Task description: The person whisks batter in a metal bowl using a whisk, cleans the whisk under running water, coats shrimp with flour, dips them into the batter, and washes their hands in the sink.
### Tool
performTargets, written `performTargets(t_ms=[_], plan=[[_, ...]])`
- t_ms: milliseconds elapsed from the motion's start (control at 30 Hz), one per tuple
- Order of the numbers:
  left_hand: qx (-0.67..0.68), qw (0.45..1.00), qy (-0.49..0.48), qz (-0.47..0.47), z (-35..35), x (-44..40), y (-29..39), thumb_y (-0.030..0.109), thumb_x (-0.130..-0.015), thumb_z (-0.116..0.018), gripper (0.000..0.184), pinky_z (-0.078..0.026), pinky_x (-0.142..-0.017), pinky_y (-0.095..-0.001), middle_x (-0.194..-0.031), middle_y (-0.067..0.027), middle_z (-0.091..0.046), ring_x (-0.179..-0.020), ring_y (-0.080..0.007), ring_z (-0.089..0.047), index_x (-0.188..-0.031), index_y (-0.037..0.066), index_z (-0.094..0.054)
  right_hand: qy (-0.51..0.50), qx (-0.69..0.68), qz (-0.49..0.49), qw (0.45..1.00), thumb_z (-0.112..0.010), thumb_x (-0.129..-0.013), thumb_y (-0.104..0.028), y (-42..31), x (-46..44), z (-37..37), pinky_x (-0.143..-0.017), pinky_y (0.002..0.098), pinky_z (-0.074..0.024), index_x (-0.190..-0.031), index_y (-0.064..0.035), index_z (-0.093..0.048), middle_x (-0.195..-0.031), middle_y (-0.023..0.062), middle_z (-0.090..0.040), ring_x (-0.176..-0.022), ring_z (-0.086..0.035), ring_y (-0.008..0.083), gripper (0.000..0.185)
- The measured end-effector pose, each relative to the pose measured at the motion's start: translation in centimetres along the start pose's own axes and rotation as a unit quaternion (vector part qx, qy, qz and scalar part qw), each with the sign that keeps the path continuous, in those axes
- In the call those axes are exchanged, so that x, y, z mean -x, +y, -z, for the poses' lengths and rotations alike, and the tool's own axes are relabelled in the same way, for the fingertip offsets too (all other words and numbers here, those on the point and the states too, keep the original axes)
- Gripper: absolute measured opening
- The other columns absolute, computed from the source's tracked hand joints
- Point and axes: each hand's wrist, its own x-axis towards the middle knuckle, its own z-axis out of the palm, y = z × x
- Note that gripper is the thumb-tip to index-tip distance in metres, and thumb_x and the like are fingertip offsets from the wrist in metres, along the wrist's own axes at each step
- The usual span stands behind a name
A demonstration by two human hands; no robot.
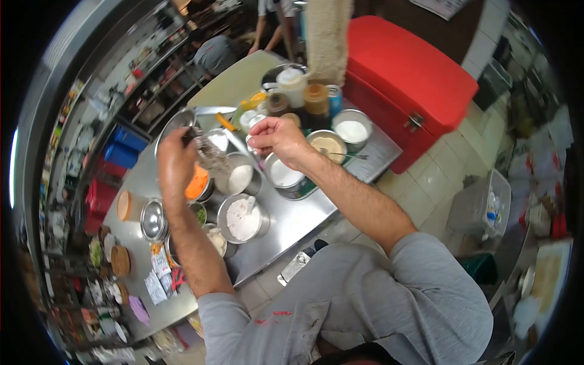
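Over the far left part of the steel table (292, 228), my left hand (176, 161) is closed around a greyish see-through thing (210, 153). That thing is blurred, perhaps a plastic bag or jar. My right hand (278, 141) has its thumb and fingers pinched together above the bowls; what they hold, if anything, I cannot make out. Below my hands stand a metal bowl of white powder (239, 177), another white-filled bowl (285, 174) and a bowl of pale powder with a scoop (243, 218). A bowl of beige powder (327, 146) lies beyond my right wrist.
Squeeze bottles (292, 82) and a blue can (334, 99) stand at the back by a pillar (328, 42). A red cooler (407, 73) is at the right. Metal lids (154, 220) and packets (159, 274) lie left. Other people (216, 55) work behind the table.
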Motion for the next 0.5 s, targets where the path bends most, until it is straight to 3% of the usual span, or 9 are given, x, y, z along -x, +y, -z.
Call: performTargets(t_ms=[100, 200, 233, 300, 333, 400, 500], plan=[[0.009, 0.998, -0.002, -0.055, 2.6, -1.0, 4.4, 0.005, -0.073, -0.065, 0.030, -0.048, -0.072, -0.0316, -0.086, -0.0176, -0.066, -0.076, -0.0231, -0.064, -0.101, -0.003, -0.061, 0.003, -0.053, 0.052, 0.997, -0.068, -0.074, 0.004, -2.2, 5.1, 3.0, -0.059, 0.0268, -0.0513, -0.089, 0.0025, -0.059, -0.078, 0.0105, -0.062, -0.066, -0.061, 0.0161, 0.017], [0.122, 0.979, -0.087, -0.137, 4.0, -1.9, 9.6, 0.002, -0.074, -0.060, 0.032, -0.046, -0.079, -0.0282, -0.092, -0.0113, -0.065, -0.082, -0.0177, -0.060, -0.105, -0.004, -0.059, 0.024, -0.102, 0.114, 0.988, -0.067, -0.074, 0.004, -4.4, 12.1, 6.6, -0.058, 0.0276, -0.0515, -0.088, 0.0029, -0.059, -0.080, 0.0128, -0.064, -0.066, -0.062, 0.0170, 0.017], [0.088, 0.979, -0.056, -0.173, 3.9, -1.8, 12.2, 0.002, -0.074, -0.058, 0.031, -0.045, -0.077, -0.0283, -0.089, -0.0092, -0.064, -0.080, -0.0172, -0.059, -0.105, -0.004, -0.059, 0.037, -0.106, 0.127, 0.986, -0.067, -0.074, 0.004, -4.9, 14.7, 8.1, -0.059, 0.0275, -0.0514, -0.088, 0.0029, -0.058, -0.080, 0.0122, -0.063, -0.065, -0.061, 0.0167, 0.017], [0.130, 0.959, -0.096, -0.231, 2.7, -2.3, 17.3, 0.003, -0.076, -0.058, 0.028, -0.043, -0.061, -0.0234, -0.079, -0.0014, -0.058, -0.066, -0.0097, -0.051, -0.104, -0.003, -0.060, 0.088, -0.092, 0.155, 0.980, -0.067, -0.074, 0.004, -6.6, 20.9, 11.3, -0.059, 0.0272, -0.0509, -0.087, 0.0029, -0.058, -0.078, 0.0114, -0.062, -0.064, -0.061, 0.0162, 0.016], [0.174, 0.960, -0.133, -0.177, 2.3, -0.5, 22.4, 0.005, -0.080, -0.058, 0.023, -0.034, -0.052, -0.0189, -0.075, 0.0032, -0.055, -0.060, -0.0037, -0.042, -0.101, -0.001, -0.061, 0.122, -0.076, 0.167, 0.975, -0.067, -0.075, 0.004, -7.6, 24.3, 12.8, -0.059, 0.0270, -0.0506, -0.087, 0.0030, -0.058, -0.077, 0.0112, -0.062, -0.064, -0.060, 0.0160, 0.016], [0.199, 0.942, -0.165, -0.215, -0.2, 0.1, 28.7, 0.006, -0.082, -0.057, 0.019, -0.027, -0.049, -0.0177, -0.073, 0.0053, -0.054, -0.058, -0.0008, -0.038, -0.099, 0.000, -0.061, 0.192, -0.063, 0.193, 0.960, -0.066, -0.075, 0.005, -9.1, 31.4, 15.8, -0.059, 0.0274, -0.0501, -0.086, 0.0041, -0.056, -0.077, 0.0115, -0.061, -0.064, -0.060, 0.0163, 0.015], [0.244, 0.882, -0.194, -0.352, -4.8, 2.6, 39.0, 0.003, -0.081, -0.056, 0.019, -0.031, -0.052, -0.0180, -0.075, 0.0043, -0.055, -0.059, -0.0021, -0.039, -0.099, -0.001, -0.061, 0.285, -0.081, 0.264, 0.918, -0.066, -0.073, 0.005, -9.6, 41.8, 20.2, -0.055, 0.0272, -0.0505, -0.082, 0.0027, -0.056, -0.073, 0.0105, -0.060, -0.059, -0.059, 0.0154, 0.013]])
